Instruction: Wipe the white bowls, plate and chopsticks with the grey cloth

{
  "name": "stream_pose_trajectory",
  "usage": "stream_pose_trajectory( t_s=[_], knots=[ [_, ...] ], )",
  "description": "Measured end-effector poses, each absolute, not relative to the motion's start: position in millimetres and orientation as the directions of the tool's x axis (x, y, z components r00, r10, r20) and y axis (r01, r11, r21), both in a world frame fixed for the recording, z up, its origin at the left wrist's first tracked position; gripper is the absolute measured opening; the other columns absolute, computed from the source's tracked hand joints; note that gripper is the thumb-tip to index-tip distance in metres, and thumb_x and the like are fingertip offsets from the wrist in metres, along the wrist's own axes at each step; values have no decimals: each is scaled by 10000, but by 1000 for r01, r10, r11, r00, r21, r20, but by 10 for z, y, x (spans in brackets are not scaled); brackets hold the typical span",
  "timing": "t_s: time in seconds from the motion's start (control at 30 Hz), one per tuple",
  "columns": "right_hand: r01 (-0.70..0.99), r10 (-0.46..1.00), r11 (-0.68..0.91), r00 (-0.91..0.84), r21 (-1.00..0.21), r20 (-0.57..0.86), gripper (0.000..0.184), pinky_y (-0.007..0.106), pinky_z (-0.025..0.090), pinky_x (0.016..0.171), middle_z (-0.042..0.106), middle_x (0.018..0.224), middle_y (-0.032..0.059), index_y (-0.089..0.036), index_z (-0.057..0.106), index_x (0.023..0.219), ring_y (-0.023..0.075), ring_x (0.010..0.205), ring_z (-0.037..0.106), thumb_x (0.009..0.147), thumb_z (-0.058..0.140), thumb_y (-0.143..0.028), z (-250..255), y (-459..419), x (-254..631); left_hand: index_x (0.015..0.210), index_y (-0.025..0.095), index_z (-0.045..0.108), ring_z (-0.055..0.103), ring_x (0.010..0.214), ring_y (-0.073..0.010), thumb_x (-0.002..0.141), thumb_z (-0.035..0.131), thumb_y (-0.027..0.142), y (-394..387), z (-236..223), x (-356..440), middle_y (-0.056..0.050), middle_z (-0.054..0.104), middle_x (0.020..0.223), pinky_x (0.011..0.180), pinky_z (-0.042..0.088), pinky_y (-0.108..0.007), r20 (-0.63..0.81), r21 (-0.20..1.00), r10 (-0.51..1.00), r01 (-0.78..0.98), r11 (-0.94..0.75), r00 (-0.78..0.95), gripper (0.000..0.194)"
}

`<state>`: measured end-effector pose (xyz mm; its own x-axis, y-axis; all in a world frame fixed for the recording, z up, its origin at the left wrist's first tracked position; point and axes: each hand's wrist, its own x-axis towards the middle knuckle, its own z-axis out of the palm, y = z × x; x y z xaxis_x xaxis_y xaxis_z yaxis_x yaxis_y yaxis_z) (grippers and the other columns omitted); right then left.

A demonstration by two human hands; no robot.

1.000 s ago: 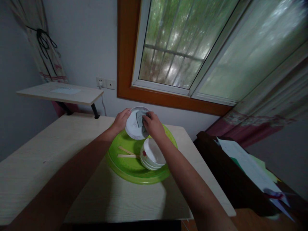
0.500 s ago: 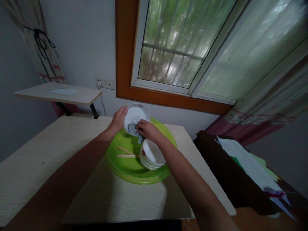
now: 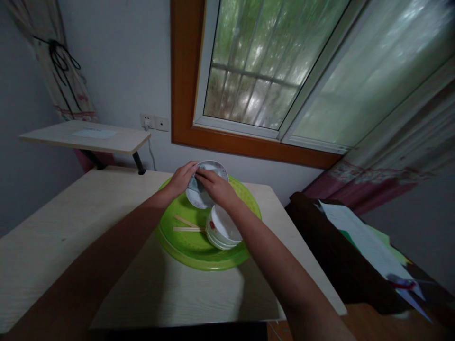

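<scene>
My left hand grips the left rim of a white plate, which is tilted above a green round tray. My right hand is closed on a grey cloth and presses it against the plate's face near the left rim. Part of the cloth is hidden under the fingers. Below the right wrist, stacked white bowls with a red motif stand in the tray. A pair of wooden chopsticks lies left of the bowls, their right ends touching or behind the stack.
The tray rests on a pale wooden table. A raised shelf with a sheet of paper stands at the back left. Behind are a wall socket and a barred window. Papers lie on dark furniture to the right.
My right hand has moved with the cloth up and left across the plate, close to my left hand. The plate has shifted slightly down and right.
</scene>
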<state>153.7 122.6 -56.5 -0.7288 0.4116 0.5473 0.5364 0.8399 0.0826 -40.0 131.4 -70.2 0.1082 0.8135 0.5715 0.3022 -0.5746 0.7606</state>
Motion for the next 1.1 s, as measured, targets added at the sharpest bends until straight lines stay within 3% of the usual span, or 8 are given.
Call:
stream_pose_trajectory(
  t_s=[0.13, 0.3, 0.5, 0.6, 0.7, 0.87, 1.1],
  knots=[
    [644, 470, 753, -670, 136, 575, 401, 445, 404, 1150, 560, 1446, 87, -213, 588, 1387, 258, 1364, 429, 1001, 492, -172, -470, 1203, 1578, 1202, 162, 645, 617, 1149, -219, 970, 406, 484, 1282, -676, -385, -85, 691, 1207, 1052, 440, -337, 576, 763, 810, 284, -581, 109, 464],
    [827, 633, 546, -513, 134, 580, 370, 450, 461, 1031, 565, 1413, 110, -194, 608, 1344, 302, 1250, 437, 1020, 429, -207, -367, 1138, 1619, 1198, 166, 643, 622, 1117, -227, 965, 393, 524, 1264, -650, -388, -83, 698, 1194, 1013, 461, -337, 559, 779, 828, 313, -543, 44, 495],
    [927, 831, 372, -351, 38, 431, 290, 409, 502, 883, 615, 1157, 175, -176, 664, 1138, 299, 1064, 542, 1016, 404, -212, -359, 1129, 1629, 1203, 171, 648, 633, 1043, -225, 969, 377, 526, 1230, -613, -431, -81, 711, 1141, 951, 480, -338, 559, 782, 826, 373, -498, -69, 504],
    [945, 877, 326, -302, 0, 374, 260, 376, 512, 818, 623, 1121, 165, -176, 626, 1172, 277, 967, 610, 1009, 441, -259, -385, 1139, 1614, 1185, 176, 649, 627, 1048, -221, 973, 372, 510, 1225, -597, -447, -77, 711, 1132, 943, 479, -333, 566, 783, 813, 394, -481, -132, 483],
    [932, 884, 362, -340, -11, 322, 269, 354, 510, 796, 636, 1128, 144, -187, 591, 1223, 259, 928, 647, 993, 483, -278, -414, 1140, 1593, 1185, 179, 646, 621, 1066, -221, 972, 382, 502, 1230, -590, -457, -79, 705, 1158, 962, 474, -335, 569, 791, 803, 386, -475, -178, 469],
    [824, 794, 566, -540, -13, 280, 208, 314, 500, 818, 642, 1105, 113, -190, 678, 1089, 222, 939, 656, 972, 516, -245, -470, 1140, 1588, 1177, 178, 644, 619, 1068, -220, 974, 377, 498, 1244, -587, -466, -85, 698, 1163, 969, 476, -341, 582, 785, 790, 388, -483, -195, 464],
    [521, 554, 831, -750, -194, 361, 260, 296, 489, 970, 638, 1145, 91, -162, 733, 1116, 166, 1005, 646, 964, 594, -322, -552, 1143, 1616, 1179, 191, 642, 627, 1072, -221, 982, 359, 514, 1316, -652, -498, -90, 697, 1159, 974, 480, -352, 580, 788, 783, 400, -469, -224, 473]
  ],
)
